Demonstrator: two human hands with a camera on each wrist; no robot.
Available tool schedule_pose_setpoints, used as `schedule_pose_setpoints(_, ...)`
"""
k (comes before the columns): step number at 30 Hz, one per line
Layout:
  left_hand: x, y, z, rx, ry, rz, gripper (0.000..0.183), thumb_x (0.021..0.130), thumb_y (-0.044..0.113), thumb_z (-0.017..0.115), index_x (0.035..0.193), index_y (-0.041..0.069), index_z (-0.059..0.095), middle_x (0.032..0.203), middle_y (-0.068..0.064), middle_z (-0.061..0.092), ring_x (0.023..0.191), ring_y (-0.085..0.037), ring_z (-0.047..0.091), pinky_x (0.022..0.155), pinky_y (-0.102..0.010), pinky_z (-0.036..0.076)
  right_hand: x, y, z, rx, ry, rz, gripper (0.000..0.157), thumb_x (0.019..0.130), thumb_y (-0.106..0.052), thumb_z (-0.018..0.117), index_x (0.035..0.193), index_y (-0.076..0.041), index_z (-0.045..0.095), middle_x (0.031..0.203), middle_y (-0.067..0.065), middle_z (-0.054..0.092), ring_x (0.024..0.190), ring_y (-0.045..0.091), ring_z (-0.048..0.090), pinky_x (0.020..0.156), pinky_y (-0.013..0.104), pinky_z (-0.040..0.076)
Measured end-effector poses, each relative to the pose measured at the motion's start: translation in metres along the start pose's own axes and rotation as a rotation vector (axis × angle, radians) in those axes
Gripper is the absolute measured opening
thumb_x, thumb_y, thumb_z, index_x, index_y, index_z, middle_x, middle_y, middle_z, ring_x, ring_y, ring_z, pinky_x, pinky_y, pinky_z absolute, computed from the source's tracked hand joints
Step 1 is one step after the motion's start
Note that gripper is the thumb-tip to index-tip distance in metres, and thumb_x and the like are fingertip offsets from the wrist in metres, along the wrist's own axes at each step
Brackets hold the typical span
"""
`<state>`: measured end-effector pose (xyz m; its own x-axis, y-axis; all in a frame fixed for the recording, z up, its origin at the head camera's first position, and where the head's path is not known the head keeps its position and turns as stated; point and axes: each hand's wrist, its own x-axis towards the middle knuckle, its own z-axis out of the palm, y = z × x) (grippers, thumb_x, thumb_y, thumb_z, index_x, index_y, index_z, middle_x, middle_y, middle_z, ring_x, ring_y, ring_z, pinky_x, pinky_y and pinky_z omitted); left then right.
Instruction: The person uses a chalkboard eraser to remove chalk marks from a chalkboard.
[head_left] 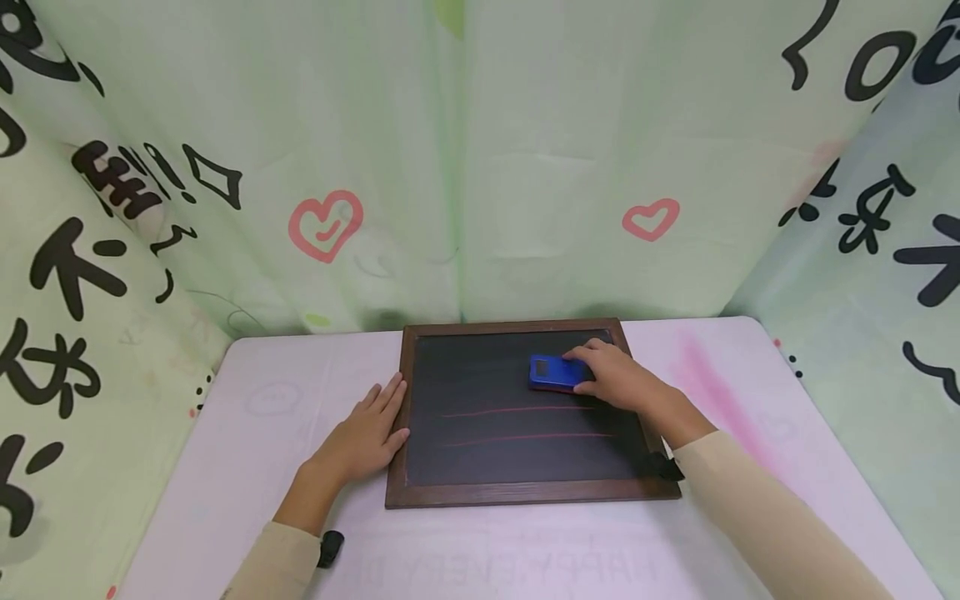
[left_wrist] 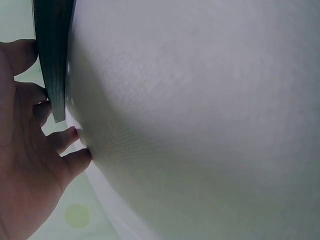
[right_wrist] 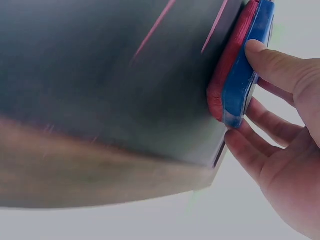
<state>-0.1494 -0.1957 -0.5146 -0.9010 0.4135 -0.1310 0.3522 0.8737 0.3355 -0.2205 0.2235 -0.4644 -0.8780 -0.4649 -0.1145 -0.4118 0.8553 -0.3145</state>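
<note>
A small blackboard (head_left: 487,467) in a brown wooden frame lies on the table, with two pink chalk lines (head_left: 525,437) across its lower half. My right hand (head_left: 618,375) grips a blue board eraser (head_left: 553,372) by its right end, over the upper right of the board. In the right wrist view, the red felt underside (right_wrist: 232,65) of the eraser is against the dark surface, thumb on one side and fingers on the other. At the board's left edge, my left hand (head_left: 363,433) has its fingers spread, fingertips and thumb touching the frame (left_wrist: 52,55).
A white table (head_left: 300,383) carries the board, with a pink smudge (head_left: 712,392) to its right. Pale green curtains (head_left: 525,167) with black lettering and hearts enclose the back and both sides. A black wrist strap (head_left: 330,550) shows at the left sleeve.
</note>
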Motion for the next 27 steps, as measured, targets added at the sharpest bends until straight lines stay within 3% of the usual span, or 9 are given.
schedule_pose_setpoints(10, 0.000, 0.001, 0.000, 0.002, -0.003, 0.000, 0.074, 0.109, 0.040, 0.045, 0.166, 0.007, 0.012, 0.175, -0.007, 0.007, 0.158, -0.042, 0.017, 0.123, -0.063, 0.027, -0.021, 0.021, -0.007, 0.019, 0.003, 0.082, 0.052, 0.094, -0.018, 0.078, 0.140, -0.001, 0.059, 0.131, 0.028, 0.058, 0.119, 0.044, 0.060, 0.101, 0.060, 0.051)
schedule_pose_setpoints(27, 0.000, -0.001, 0.000, -0.003, -0.010, -0.006, 0.074, 0.109, 0.039, 0.047, 0.166, 0.007, 0.011, 0.175, -0.007, 0.007, 0.159, -0.043, 0.016, 0.123, -0.063, 0.026, -0.037, 0.021, -0.004, 0.066, -0.027, 0.039, 0.052, 0.092, -0.020, 0.079, 0.137, -0.002, 0.061, 0.130, 0.026, 0.060, 0.119, 0.043, 0.061, 0.101, 0.059, 0.052)
